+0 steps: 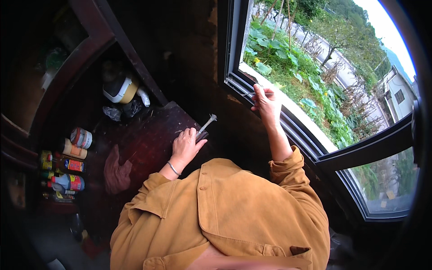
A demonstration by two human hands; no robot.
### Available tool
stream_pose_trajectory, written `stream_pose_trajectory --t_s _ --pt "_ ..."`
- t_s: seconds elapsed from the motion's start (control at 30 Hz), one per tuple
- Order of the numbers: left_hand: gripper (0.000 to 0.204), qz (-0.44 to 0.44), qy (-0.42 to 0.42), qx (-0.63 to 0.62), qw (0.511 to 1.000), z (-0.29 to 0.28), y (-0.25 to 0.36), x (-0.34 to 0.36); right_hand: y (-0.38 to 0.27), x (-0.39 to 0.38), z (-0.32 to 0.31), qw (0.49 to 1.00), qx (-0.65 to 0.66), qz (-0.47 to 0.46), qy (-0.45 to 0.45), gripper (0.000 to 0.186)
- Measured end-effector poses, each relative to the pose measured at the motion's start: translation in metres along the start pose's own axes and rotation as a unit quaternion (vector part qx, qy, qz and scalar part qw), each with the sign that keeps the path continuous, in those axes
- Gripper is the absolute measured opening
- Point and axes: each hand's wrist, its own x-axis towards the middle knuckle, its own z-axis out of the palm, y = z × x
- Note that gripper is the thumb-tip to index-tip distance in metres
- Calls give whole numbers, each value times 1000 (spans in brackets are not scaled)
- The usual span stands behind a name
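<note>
The left hand [185, 145] holds a small dark pot [201, 134] with a stick [207, 122] in it on the table [144, 144]. The right hand [265, 101] pinches a thin tool [250, 93] by the window frame [236, 83].

The dark wooden counter [148, 139] is showing a worn, matt grain. Left of the counter, plastic bottles and tins [67, 166] are gleaming glossy. On it, a soft matt cloth [117, 173] is lying crumpled. Right of it, the smooth metal window frame [297, 130] is shining faintly.
</note>
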Motion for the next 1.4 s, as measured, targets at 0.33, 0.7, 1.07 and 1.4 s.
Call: stream_pose_trajectory --t_s 0.33,0.7,1.07,1.4 --pt "38 8 4 16 1000 2 -1 1 13 24 14 985 86 96 -112 20" --pt "36 17 5 29 999 2 2 3 13 31 18 973 99 140 -154 15" --pt "37 27 16 39 999 6 0 2 15 29 8 971 130 133 -150 14" --pt "37 23 21 32 999 6 0 2 10 31 9 972 119 135 -149 14"
